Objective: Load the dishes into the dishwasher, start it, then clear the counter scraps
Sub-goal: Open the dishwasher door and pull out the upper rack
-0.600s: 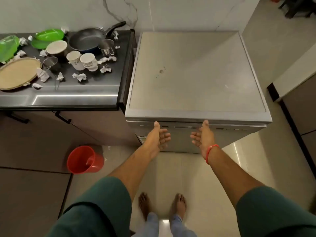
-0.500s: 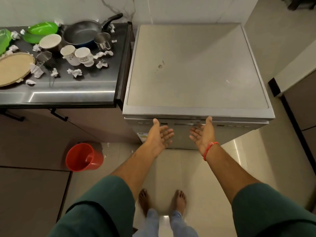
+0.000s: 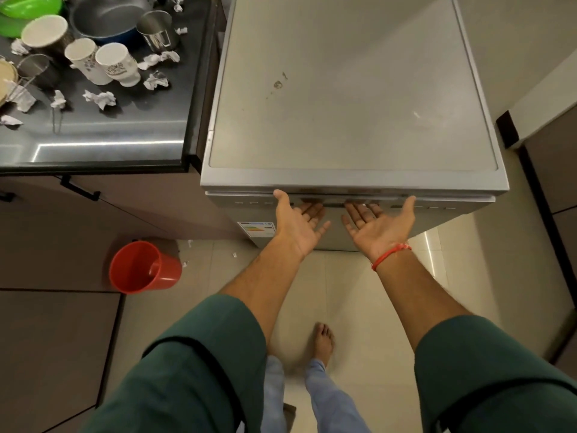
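I see the dishwasher (image 3: 352, 98) standing door closed right of the counter (image 3: 103, 142). Both palms face up at the door's top edge: my left hand (image 3: 298, 223) and right hand (image 3: 379, 225) reach their straight fingers into the handle recess, grasping nothing that I can make out. On the counter sit two white mugs (image 3: 106, 62), a steel cup (image 3: 157, 32), a pan (image 3: 106, 17) and crumpled paper scraps (image 3: 100, 99). A red bucket (image 3: 140, 267) stands on the floor.

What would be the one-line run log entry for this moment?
left hand: open, palm up, fingertips at dishwasher door top | right hand: same | door: closed | dishes: on counter
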A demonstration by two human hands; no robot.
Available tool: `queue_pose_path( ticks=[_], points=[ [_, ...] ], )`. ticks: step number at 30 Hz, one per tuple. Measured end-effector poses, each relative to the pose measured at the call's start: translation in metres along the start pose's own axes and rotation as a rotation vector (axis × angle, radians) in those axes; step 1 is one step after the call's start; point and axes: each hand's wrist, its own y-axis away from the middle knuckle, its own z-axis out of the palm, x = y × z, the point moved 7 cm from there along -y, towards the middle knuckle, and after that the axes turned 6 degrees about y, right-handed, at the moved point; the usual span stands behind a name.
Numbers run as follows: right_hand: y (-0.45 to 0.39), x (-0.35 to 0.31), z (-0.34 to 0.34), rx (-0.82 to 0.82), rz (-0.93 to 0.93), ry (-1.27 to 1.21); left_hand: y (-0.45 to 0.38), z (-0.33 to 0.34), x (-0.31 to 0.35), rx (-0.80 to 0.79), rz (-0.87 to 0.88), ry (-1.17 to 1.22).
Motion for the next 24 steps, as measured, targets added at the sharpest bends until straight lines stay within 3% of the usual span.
queue_pose_path(
  ticks=[9, 16, 24],
  points=[
    [0.020, 0.013, -0.017, -0.039, 0.025, 0.078, 0.008, -0.019, -0.025, 0.006, 0.037, 0.044],
    [0.055, 0.047, -0.081, 0.079, 0.071, 0.241, 0.040, -0.073, -0.073, 0.103, 0.033, -0.037],
    [0.094, 0.083, -0.137, 0.098, 0.136, 0.321, 0.067, -0.128, -0.118, 0.210, -0.018, -0.122]
  ],
)
